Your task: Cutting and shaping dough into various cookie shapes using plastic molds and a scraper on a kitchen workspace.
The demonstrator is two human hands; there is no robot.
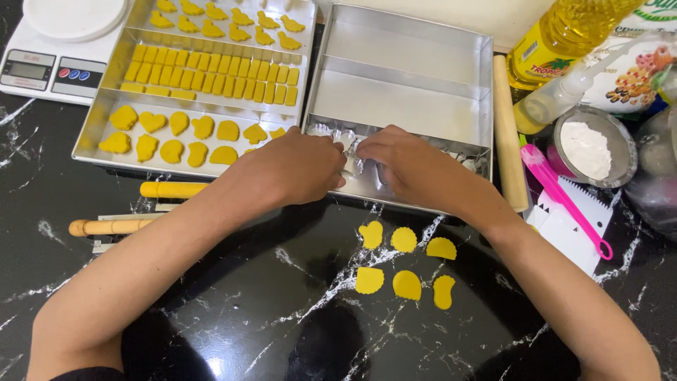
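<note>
My left hand [300,168] and my right hand [412,164] meet at the near edge of a metal tray [402,92] divided into compartments. Both hands have their fingers among several small shiny metal cookie cutters [350,144] lying in the nearest compartment. The fingers are curled around them, and I cannot tell which cutter each hand grips. Several yellow dough shapes [405,262] lie cut out on the black marble counter [247,310] just below my right wrist.
A second metal tray [99,120] at the left holds rows of yellow dough pieces. A kitchen scale [53,60] is far left. Wooden-handled tools [113,226], a rolling pin [509,134], a pink brush [564,197], a flour bowl [589,148] and an oil bottle [564,35] surround the work area.
</note>
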